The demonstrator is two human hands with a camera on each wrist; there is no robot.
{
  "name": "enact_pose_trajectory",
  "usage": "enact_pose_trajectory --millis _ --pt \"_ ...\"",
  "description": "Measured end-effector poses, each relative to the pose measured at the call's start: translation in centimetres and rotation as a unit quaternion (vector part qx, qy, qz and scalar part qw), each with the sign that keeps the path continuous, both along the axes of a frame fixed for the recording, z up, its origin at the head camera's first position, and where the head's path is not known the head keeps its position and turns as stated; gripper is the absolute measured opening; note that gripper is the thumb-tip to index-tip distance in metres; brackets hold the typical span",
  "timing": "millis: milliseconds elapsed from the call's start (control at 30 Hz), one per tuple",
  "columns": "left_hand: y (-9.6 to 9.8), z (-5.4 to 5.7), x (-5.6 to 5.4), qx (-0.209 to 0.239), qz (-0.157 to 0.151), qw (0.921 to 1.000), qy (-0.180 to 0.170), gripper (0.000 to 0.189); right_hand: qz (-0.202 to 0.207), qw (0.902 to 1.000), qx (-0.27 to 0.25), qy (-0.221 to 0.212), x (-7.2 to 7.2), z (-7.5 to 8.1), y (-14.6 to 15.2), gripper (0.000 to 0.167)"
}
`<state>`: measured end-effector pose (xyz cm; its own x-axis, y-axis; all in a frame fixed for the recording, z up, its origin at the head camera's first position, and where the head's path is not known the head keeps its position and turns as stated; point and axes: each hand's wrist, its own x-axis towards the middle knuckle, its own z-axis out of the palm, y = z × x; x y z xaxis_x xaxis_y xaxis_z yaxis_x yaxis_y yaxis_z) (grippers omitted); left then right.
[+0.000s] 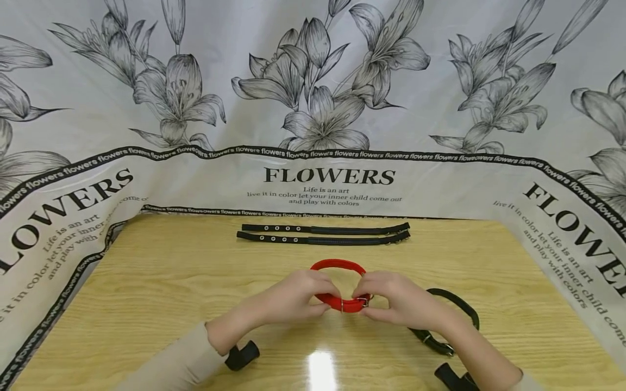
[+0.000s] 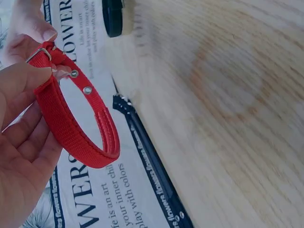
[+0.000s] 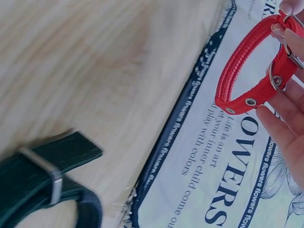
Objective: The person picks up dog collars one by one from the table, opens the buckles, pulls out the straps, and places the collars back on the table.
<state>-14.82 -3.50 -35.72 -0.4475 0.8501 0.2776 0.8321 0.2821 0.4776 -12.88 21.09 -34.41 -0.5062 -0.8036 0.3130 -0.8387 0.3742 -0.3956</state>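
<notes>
A red dog collar (image 1: 338, 264), fastened into a loop, is held up between both hands in front of the person. The left hand (image 1: 307, 293) pinches its near side, left of a metal keeper ring. On the other side, the right hand (image 1: 393, 297) pinches the band by the buckle. In the left wrist view the collar (image 2: 78, 140) shows its woven outer face and metal eyelets on the inside. The right wrist view shows the same collar (image 3: 259, 96) with its D-ring, buckle and eyelets; part of the right hand is cut off by the frame.
Two black collars (image 1: 354, 240) lie straight and parallel at the back of the wooden table (image 1: 171, 260). A looped black collar (image 1: 470, 310) lies by the right forearm. Black wrist-worn pieces (image 1: 243, 355) show below the arms. A flower-printed cloth (image 1: 327, 190) surrounds the table.
</notes>
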Motion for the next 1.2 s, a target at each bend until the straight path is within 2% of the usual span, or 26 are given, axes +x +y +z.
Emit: enact_pose_trajectory --millis 167,367,533,667,900,1067,1200 --pt "-0.9 0.5 -0.3 0.02 0.019 0.9991 -0.032 0.017 0.013 0.999 -0.03 0.03 -0.5 0.4 -0.5 0.025" --pt "-1.8 0.8 -0.4 0.049 0.047 0.9942 -0.084 0.02 -0.001 0.998 -0.061 0.018 -0.6 0.9 -1.1 0.031" --pt "-2.4 0.9 -0.5 0.094 0.062 0.9815 -0.155 0.019 -0.015 0.9954 -0.094 0.011 -0.7 1.1 -1.7 0.03" --pt "-2.5 0.9 -0.4 0.112 0.07 0.971 -0.2 0.019 -0.016 0.9942 -0.106 0.011 -0.8 1.4 -2.2 0.03" --pt "-2.2 1.4 0.2 0.128 0.085 0.9605 -0.232 0.018 -0.011 0.993 -0.116 0.019 -0.8 1.8 -3.1 0.026" --pt "-2.1 1.7 0.5 0.136 0.098 0.9508 -0.261 0.017 -0.031 0.9907 -0.119 0.059 -0.6 2.0 -3.7 0.016" --pt "-2.0 1.9 0.6 0.132 0.105 0.9503 -0.262 0.017 -0.041 0.9862 -0.105 0.121 -0.5 2.1 -4.1 0.017"
